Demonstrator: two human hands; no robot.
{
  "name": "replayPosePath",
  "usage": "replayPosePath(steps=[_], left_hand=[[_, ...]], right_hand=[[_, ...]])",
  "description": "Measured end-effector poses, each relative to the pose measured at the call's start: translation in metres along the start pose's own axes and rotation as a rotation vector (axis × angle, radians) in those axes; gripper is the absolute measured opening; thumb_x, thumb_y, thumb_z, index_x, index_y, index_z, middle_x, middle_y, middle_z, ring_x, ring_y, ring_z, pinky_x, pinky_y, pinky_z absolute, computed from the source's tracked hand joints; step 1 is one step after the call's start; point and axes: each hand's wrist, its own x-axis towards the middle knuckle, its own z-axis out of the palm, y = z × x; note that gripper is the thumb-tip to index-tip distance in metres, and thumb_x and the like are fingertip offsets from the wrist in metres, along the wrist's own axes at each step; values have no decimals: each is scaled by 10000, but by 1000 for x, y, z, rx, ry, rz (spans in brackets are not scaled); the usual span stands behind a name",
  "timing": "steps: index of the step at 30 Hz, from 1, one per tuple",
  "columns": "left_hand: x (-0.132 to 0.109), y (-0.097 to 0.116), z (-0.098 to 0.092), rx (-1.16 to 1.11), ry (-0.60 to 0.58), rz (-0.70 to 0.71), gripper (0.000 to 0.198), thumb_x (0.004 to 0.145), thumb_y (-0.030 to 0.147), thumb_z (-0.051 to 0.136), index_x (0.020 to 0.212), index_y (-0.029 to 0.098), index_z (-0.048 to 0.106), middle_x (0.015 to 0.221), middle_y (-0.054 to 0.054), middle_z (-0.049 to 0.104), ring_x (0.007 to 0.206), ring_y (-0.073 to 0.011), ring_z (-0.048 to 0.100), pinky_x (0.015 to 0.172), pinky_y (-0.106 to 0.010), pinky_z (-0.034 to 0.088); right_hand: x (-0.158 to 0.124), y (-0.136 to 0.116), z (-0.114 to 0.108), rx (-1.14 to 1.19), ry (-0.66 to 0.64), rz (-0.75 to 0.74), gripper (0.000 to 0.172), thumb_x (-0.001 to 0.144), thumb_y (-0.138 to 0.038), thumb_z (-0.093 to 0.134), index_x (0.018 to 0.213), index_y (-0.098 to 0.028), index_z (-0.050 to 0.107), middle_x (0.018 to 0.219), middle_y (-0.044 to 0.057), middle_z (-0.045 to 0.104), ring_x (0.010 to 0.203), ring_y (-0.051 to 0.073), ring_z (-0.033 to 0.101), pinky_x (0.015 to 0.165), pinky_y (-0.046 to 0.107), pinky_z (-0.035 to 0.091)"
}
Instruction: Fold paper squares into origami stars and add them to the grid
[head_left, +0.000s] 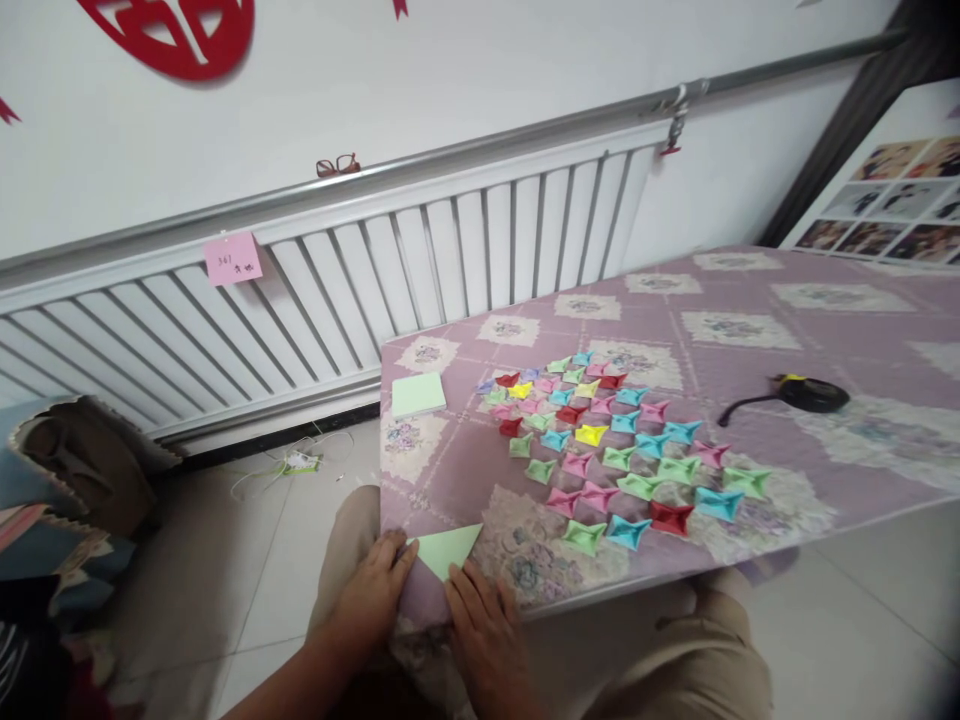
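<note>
A pale green sheet of paper [448,549], folded into a triangle, lies at the near left corner of the table. My left hand [379,580] grips its left corner, with the fingers closed together. At its lower point, the closed fingers of my right hand [481,618] hold the paper's edge; the thumb is hidden. Just to the right, rows of small folded paper boats [591,434] in green, blue, pink, red and yellow stand on the cloth. A stack of pale green square paper [418,395] sits further back, near the table's left edge.
A purple floral tablecloth [446,460] covers the table. To the right lies a black object with a thin tail [814,394]. A white radiator [442,255] runs behind, carrying glasses [338,165] and a pink note [233,259]. Cables [296,462] lie on the floor.
</note>
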Motion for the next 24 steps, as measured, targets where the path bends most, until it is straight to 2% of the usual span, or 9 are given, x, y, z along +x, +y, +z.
replayPosePath(steps=[6, 9, 10, 12, 13, 16, 20, 24], left_hand=[[8, -5, -12, -111, -8, 1, 407, 929, 141, 392, 1306, 243, 507, 1308, -75, 528, 1220, -227, 457, 1029, -402, 387], [12, 2, -26, -111, 21, 19, 362, 925, 148, 409, 1239, 230, 570, 1319, -75, 524, 1229, -272, 442, 1030, -466, 369], [13, 7, -30, -116, 33, 46, 377, 916, 135, 411, 1248, 232, 563, 1318, -69, 529, 1235, -275, 436, 1037, -471, 362], [14, 20, -33, -174, 13, 172, 390, 912, 126, 408, 1259, 230, 551, 1269, -53, 570, 1177, -229, 491, 1042, -407, 373], [14, 26, -33, -216, 2, 236, 373, 917, 146, 419, 1253, 236, 554, 1254, -40, 582, 1153, -204, 509, 1041, -366, 378], [14, 36, -25, -278, -6, 311, 452, 915, 266, 479, 1362, 203, 442, 1362, -51, 509, 1256, -209, 435, 1086, -350, 327], [12, 31, -9, -268, -30, 347, 637, 891, 414, 512, 1444, 179, 300, 1492, -76, 334, 1369, -235, 286, 1124, -386, 251], [11, 26, 2, -212, -44, 354, 721, 881, 452, 499, 1475, 172, 202, 1535, -92, 215, 1405, -252, 194, 1124, -460, 217]], right_hand=[[3, 0, 2, -63, 26, -14, 242, 899, -268, 474, 1098, -247, 609, 1142, 26, 673, 1158, 191, 500, 1114, 403, 101], [5, -1, 0, -68, 12, -4, 246, 881, -219, 480, 1092, -246, 604, 1137, 4, 678, 1153, 178, 502, 1129, 392, 65], [6, -2, -1, -74, -1, -5, 260, 876, -192, 474, 1096, -244, 602, 1135, 0, 680, 1154, 175, 502, 1132, 389, 54], [8, -3, -3, -93, -29, -19, 306, 868, -145, 448, 1120, -240, 593, 1137, -1, 680, 1161, 170, 502, 1136, 386, 38], [8, -4, -5, -104, -40, -18, 332, 867, -130, 433, 1142, -239, 585, 1141, 0, 678, 1165, 168, 502, 1136, 383, 35], [11, -5, -9, -130, -72, -13, 391, 869, -125, 405, 1212, -241, 550, 1172, -4, 664, 1180, 159, 496, 1134, 368, 46], [14, -6, -17, -150, -153, -34, 446, 832, -128, 455, 1249, -269, 523, 1226, -18, 632, 1208, 163, 480, 1115, 369, 110], [13, -6, -19, -159, -167, -36, 455, 802, -144, 505, 1237, -274, 534, 1232, -15, 626, 1216, 172, 473, 1098, 375, 163]])
